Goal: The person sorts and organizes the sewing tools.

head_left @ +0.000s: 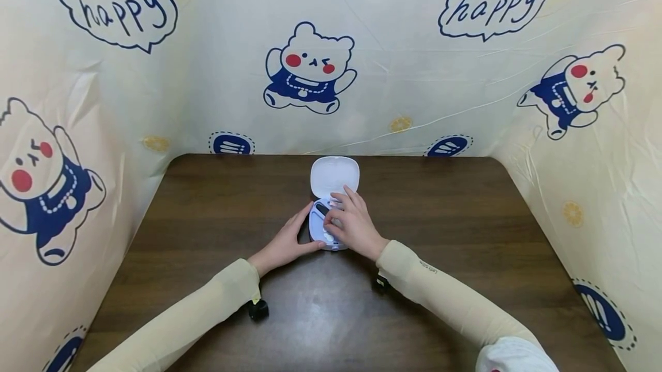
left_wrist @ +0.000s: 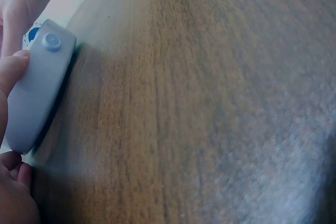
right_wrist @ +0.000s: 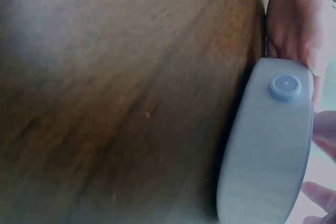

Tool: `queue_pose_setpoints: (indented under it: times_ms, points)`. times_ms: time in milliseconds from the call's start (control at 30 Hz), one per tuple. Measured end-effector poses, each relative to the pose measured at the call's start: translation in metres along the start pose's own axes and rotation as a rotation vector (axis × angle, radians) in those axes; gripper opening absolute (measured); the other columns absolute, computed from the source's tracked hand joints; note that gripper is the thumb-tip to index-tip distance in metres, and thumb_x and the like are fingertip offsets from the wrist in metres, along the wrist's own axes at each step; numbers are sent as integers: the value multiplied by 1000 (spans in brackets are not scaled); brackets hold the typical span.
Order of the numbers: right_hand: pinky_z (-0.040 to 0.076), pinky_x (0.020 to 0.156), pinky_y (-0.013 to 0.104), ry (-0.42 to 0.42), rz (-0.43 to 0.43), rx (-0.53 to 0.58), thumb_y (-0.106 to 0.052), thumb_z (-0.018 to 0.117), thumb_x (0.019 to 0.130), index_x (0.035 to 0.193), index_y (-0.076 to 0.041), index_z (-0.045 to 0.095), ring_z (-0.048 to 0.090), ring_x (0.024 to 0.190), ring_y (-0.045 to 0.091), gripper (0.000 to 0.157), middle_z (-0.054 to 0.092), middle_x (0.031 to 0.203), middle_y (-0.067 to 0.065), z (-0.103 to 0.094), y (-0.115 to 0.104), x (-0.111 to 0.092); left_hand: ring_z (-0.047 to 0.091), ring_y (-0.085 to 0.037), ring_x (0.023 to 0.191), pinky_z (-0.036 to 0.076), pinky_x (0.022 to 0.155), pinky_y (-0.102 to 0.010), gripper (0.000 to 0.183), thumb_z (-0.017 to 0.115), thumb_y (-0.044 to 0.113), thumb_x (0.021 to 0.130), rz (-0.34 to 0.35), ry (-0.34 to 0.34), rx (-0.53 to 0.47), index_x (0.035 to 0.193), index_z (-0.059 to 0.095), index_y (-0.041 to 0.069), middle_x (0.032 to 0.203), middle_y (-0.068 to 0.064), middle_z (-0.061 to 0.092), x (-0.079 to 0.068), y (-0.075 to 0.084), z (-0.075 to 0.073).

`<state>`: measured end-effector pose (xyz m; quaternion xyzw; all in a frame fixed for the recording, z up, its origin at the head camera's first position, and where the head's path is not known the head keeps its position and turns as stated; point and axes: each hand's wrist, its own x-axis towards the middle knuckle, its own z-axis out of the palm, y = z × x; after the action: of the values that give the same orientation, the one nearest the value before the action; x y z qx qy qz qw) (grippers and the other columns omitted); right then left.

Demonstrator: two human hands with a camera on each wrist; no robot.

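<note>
A pale blue-white case (head_left: 316, 228) lies on the table with its rounded lid (head_left: 335, 175) raised at the back. My left hand (head_left: 286, 245) holds the case from the left, thumb on the front rim and fingers along the side. In the left wrist view a round button (left_wrist: 51, 42) shows on the front wall. My right hand (head_left: 354, 222) is over the open case, thumb and index finger bent together inside its outline, other fingers spread toward the lid. A dark, narrow piece (head_left: 322, 209) lies in the case beside these fingertips. I cannot tell whether they pinch anything.
The brown wooden table (head_left: 222, 199) extends around the case on all sides. Behind it and at both sides hangs a pale cloth (head_left: 388, 73) printed with bears. A dark wrist camera (head_left: 258, 309) hangs below the left sleeve.
</note>
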<state>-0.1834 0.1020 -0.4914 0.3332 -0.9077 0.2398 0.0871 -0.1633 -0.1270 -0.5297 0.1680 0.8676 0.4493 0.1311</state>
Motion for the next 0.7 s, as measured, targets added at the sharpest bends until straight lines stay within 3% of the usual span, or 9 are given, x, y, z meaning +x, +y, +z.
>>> queue_pose_setpoints:
  times_ms: [200,333,700]
  points:
    - [21,120,68,13,25,46,-19,79,93,93,-16,76,36,147,45,5,61,140,17,-10,2,-1,21,-36,157,24,122,-62,108,78,55,90,-8,-5,4,169,13,21,173,-9,20,0,-1,0]
    - [29,117,64,23,40,91,-19,77,96,94,-15,76,46,137,41,5,66,130,14,-17,8,-2,21,-35,157,24,123,-61,108,78,54,90,-8,-3,-1,169,13,21,173,-9,20,0,-1,0]
    - [49,93,43,54,130,200,-15,70,101,102,-11,74,56,107,25,6,69,112,6,-37,25,-1,20,-34,158,23,124,-58,109,79,56,89,-15,-5,-14,169,13,22,173,-9,19,1,0,0]
